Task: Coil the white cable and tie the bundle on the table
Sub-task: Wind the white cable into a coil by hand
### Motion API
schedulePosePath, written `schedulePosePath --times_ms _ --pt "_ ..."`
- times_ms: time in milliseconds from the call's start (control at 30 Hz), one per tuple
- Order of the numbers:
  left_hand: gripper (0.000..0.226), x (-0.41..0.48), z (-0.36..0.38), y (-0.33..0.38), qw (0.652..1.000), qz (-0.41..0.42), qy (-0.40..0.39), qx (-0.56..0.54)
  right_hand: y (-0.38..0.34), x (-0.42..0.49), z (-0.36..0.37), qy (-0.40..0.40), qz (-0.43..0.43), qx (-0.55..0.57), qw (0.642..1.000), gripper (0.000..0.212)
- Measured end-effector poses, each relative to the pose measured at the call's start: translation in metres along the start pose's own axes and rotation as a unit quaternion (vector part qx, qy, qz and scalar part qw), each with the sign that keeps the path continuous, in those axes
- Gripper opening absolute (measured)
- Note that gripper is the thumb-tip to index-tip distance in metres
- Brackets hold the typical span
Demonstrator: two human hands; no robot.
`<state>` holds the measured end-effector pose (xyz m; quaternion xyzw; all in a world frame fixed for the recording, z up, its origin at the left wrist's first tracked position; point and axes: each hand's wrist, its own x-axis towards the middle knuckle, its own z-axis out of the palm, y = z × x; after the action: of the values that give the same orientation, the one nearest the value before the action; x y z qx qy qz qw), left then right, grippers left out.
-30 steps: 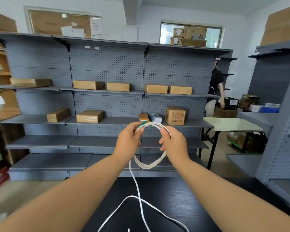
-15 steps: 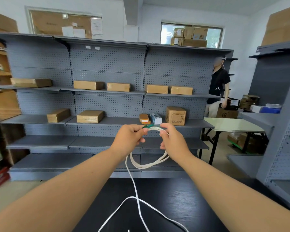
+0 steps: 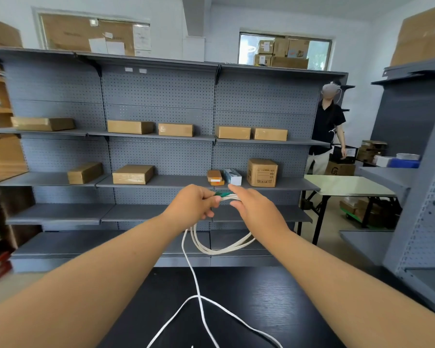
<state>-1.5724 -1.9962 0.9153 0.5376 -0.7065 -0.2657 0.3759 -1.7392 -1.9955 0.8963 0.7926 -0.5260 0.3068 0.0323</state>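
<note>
A white cable (image 3: 220, 248) hangs in several loops in the air above a black table (image 3: 261, 305). My left hand (image 3: 194, 203) grips the top of the loops, where a green piece (image 3: 221, 194) shows at the cable's end. My right hand (image 3: 251, 207) is beside it on the right with straightened fingers touching the top of the coil. One loose strand drops from the coil to the table and lies there in a wide loop that runs out of the bottom of the view.
Grey pegboard shelving (image 3: 161, 136) with several cardboard boxes stands behind the table. A person in a black shirt (image 3: 328, 129) stands at the back right near a pale green table (image 3: 347, 185). Another grey rack (image 3: 419, 172) is at the right.
The coil has been flattened from a round hoop into a hanging bundle. My right hand has loosened from gripping the loop to straight fingers. The person at the back has stepped into view.
</note>
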Motion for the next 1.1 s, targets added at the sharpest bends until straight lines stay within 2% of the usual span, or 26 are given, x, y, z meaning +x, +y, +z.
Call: schedulePosePath --times_ms 300,500,667,767,900,1100 --pt "0.021 0.003 0.001 0.004 1.0 -0.007 -0.03 0.006 0.007 -0.001 0.009 0.052 -0.046 -0.063 0.996 0.034" --pt "0.012 0.0 0.008 -0.004 0.996 0.009 -0.034 -0.082 0.007 0.0 0.008 0.066 -0.035 -0.026 0.997 0.032" --pt "0.022 -0.005 0.012 -0.007 0.991 -0.021 -0.048 -0.121 0.008 -0.001 0.006 0.07 -0.015 0.007 0.997 0.029" --pt "0.03 -0.007 0.013 -0.007 0.996 -0.016 -0.028 -0.088 0.007 -0.002 0.007 0.06 -0.017 -0.001 0.998 0.028" --pt "0.037 -0.005 0.01 -0.004 0.997 -0.016 -0.021 -0.074 0.008 -0.003 0.008 0.054 -0.018 -0.014 0.998 0.04" --pt "0.023 0.003 0.006 0.007 0.996 -0.026 -0.042 -0.073 0.014 0.001 0.007 0.042 -0.023 -0.053 0.997 0.045"
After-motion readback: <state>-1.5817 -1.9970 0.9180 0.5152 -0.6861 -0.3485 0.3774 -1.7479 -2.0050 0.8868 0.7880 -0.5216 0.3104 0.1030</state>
